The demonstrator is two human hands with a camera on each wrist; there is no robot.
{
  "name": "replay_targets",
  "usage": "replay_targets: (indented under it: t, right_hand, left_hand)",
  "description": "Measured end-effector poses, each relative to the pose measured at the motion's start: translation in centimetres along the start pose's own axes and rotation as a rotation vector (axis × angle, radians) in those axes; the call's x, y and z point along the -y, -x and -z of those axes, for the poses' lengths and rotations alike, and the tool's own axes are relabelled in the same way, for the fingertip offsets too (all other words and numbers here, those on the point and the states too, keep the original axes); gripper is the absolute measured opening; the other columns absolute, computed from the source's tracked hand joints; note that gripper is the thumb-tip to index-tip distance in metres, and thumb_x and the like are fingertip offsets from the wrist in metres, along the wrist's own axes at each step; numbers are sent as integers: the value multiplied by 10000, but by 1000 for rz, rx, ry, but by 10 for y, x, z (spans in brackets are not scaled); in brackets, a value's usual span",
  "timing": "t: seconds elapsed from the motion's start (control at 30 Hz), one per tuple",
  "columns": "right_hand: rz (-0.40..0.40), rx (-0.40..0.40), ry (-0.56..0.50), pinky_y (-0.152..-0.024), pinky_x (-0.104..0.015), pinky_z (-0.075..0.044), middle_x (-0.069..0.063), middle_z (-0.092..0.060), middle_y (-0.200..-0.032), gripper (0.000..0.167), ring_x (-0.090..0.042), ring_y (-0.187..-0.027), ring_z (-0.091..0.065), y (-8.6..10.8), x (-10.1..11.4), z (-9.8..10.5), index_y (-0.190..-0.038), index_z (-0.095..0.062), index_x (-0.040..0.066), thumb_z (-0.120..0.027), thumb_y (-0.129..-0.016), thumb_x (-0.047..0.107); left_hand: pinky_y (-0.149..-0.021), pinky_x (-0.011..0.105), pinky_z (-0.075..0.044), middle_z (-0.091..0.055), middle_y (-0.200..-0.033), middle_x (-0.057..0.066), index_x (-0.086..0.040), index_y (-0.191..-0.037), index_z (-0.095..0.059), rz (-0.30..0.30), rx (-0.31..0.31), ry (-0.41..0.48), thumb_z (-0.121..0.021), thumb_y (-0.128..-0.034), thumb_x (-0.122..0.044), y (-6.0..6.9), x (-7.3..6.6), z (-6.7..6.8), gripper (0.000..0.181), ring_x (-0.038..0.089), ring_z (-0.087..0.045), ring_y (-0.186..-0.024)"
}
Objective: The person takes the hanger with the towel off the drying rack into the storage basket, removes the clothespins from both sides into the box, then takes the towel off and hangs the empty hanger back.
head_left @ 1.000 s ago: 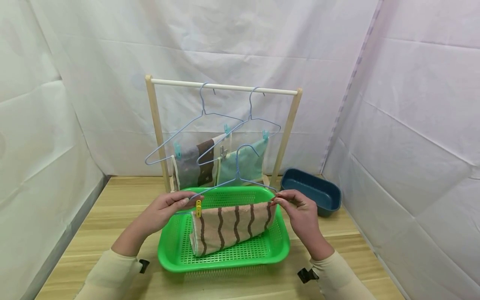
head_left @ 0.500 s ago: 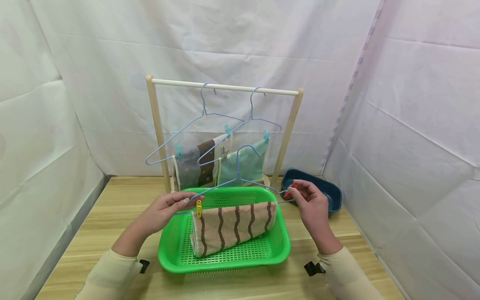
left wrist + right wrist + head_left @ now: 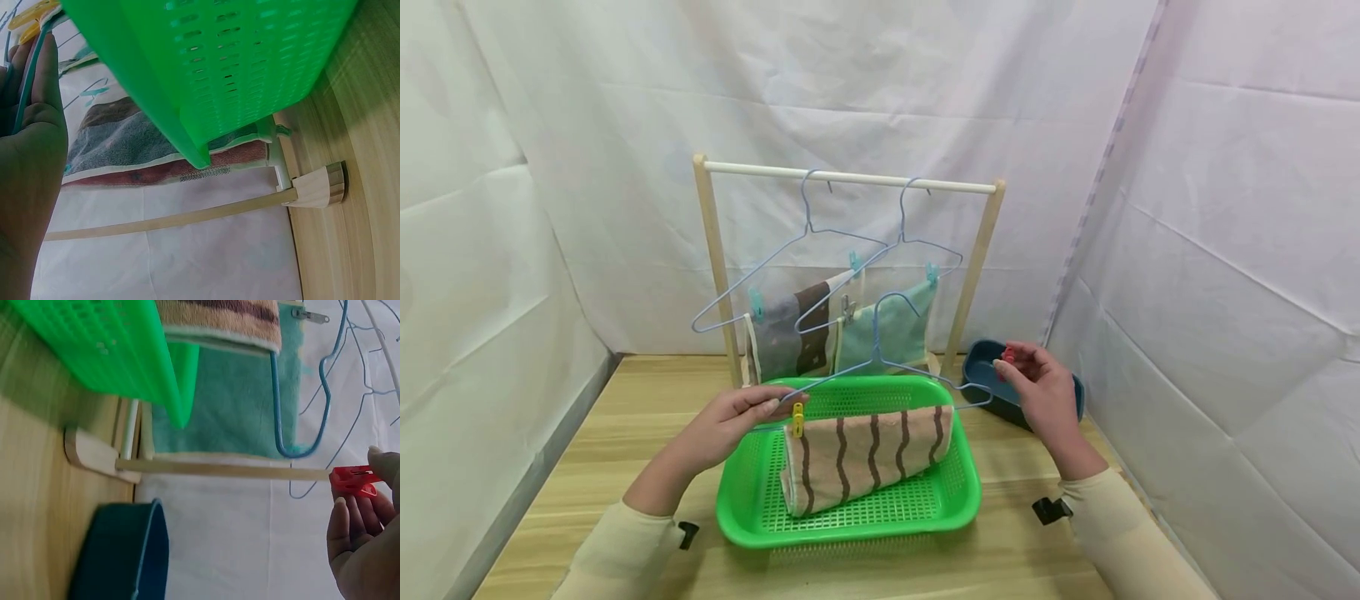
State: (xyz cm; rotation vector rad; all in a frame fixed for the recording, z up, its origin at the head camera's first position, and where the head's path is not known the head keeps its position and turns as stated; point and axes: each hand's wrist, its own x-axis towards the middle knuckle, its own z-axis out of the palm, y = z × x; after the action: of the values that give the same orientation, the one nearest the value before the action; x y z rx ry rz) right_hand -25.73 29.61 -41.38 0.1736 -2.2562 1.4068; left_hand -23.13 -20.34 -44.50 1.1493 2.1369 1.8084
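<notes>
My left hand (image 3: 730, 423) grips the left end of a blue wire hanger (image 3: 876, 342), held above the green basket (image 3: 847, 533). Over its lower bar hangs a folded tan towel (image 3: 857, 454) with brown wavy stripes. A yellow clothespin (image 3: 798, 420) clips the towel's left corner; the right corner bears no pin. Between thumb and fingers, my right hand (image 3: 1047, 398) pinches a red clothespin (image 3: 354, 480). That hand is over the dark blue bin (image 3: 985, 362), apart from the hanger.
Behind the basket stands a wooden rack with a white rail (image 3: 850, 177). Two blue hangers hang from it, bearing a grey-and-brown towel (image 3: 778, 333) and a mint-green towel (image 3: 880, 337), both clipped. White cloth walls (image 3: 1225, 250) enclose the wooden table (image 3: 610, 433).
My right hand has left the towel's right corner, moving right along and off the hanger to the bin with the red clothespin. The left hand stays on the hanger.
</notes>
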Motion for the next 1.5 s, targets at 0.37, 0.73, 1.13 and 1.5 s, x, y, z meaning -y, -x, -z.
replay_targets:
  t: [0.37, 0.73, 1.13, 1.5]
  right_hand:
    - [-4, 154, 174, -649, -237, -589, -143, -734, -1083, 429, -336, -885, -748, -47, -23, 15, -1320, -735, 33, -785, -1066, 375]
    - [79, 464, 503, -818, -459, -637, -169, -736, -1158, 369, -297, -932, -708, -100, -47, 13, -1347, -701, -50, -788, -1065, 171]
    - [188, 605, 689, -937, -606, -594, -209, -741, -1086, 360, -402, -1017, -703, -134, -63, 1, -1285, -687, -108, -829, -975, 6]
    - [214, 701, 817, -903, -562, -618, -156, -746, -1030, 343, -357, -955, -708, -152, -85, -6, -1215, -725, -46, -891, -952, 98]
  left_hand:
    - [-1114, 301, -558, -616, -1530, 290, 71, -1545, -575, -8, 4, -12, -429, -1193, -8, -2, -2, 0, 390, 131, -637, -1404]
    - [-1115, 299, -556, -631, -1515, 284, 53, -1545, -586, -35, 13, -27, -422, -1185, 21, 0, 2, 1, 396, 138, -640, -1402]
    - [-1118, 299, -553, -637, -1519, 262, 30, -1548, -594, -28, 15, -32, -422, -1189, 8, -4, 2, 2, 399, 145, -637, -1406]
    - [-1117, 303, -557, -638, -1516, 263, 11, -1549, -601, -8, 16, -23, -425, -1193, -7, -5, 1, 1, 397, 152, -644, -1399]
